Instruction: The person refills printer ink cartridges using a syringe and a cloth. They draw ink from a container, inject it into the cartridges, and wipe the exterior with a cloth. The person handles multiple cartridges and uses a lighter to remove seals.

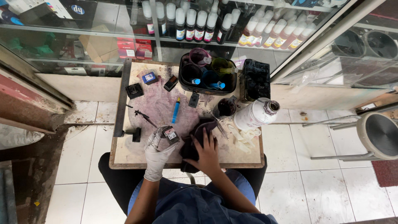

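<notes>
Ink cartridge (170, 135) gripped in gloved left hand (156, 147) fingers; bare right hand (206, 150) fingers flat on dark cloth (191, 143).

Counts on the small table (124, 154): 5 loose ink cartridges (134, 90), 1 blue syringe (176, 110), 1 white bottle (256, 115) lying down, 1 black tray (207, 88) holding 4 ink cups (199, 55), 1 dark cloth (195, 141). Gloves: 1 worn, 1 spare glove (244, 139) at right edge.

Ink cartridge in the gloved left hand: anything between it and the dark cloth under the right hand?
Nothing visible. The left hand holds the ink cartridge right beside the dark cloth, which the right hand presses onto the table. No object shows in the narrow space between them.
</notes>
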